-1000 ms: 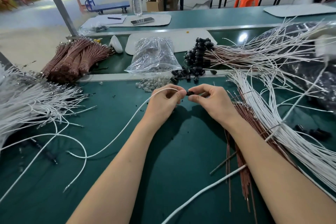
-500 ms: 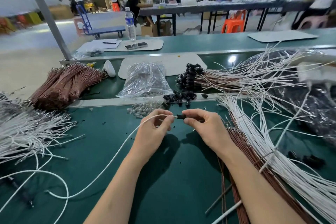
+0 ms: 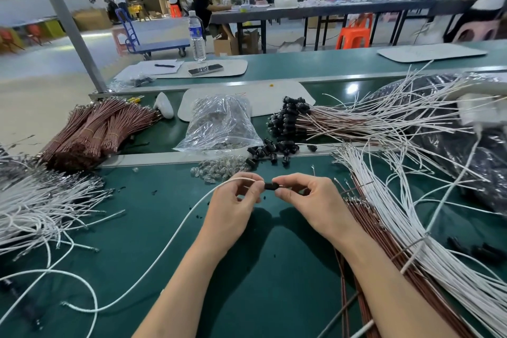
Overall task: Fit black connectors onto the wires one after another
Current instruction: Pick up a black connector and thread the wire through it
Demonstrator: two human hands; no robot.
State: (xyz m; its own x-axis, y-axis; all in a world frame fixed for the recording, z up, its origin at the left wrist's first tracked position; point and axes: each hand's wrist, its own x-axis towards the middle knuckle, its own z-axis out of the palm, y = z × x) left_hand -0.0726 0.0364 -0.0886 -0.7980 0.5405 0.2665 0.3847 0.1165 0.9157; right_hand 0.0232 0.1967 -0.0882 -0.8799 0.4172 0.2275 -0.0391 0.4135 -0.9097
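Observation:
My left hand (image 3: pixel 233 206) pinches the end of a white wire (image 3: pixel 175 239) that trails left across the green table. My right hand (image 3: pixel 310 200) pinches a small black connector (image 3: pixel 270 186) held against that wire end, between the two hands. Loose black connectors (image 3: pixel 270 152) lie on the metal strip just beyond. Further back lies a bunch of wires with black connectors fitted (image 3: pixel 290 118). White wires (image 3: pixel 397 228) and brown wires (image 3: pixel 359 228) fan out at the right.
A clear plastic bag (image 3: pixel 219 123) and small glass bulbs (image 3: pixel 211 171) sit ahead. Bundled brown wires (image 3: pixel 93 132) lie at back left, a white wire pile (image 3: pixel 35 200) at left, a black bag (image 3: pixel 466 159) at right. People work at far tables.
The view has tilted up, so the hands sit lower in frame. Both hands keep the wire end and connector together; the connector shows more clearly between the fingertips.

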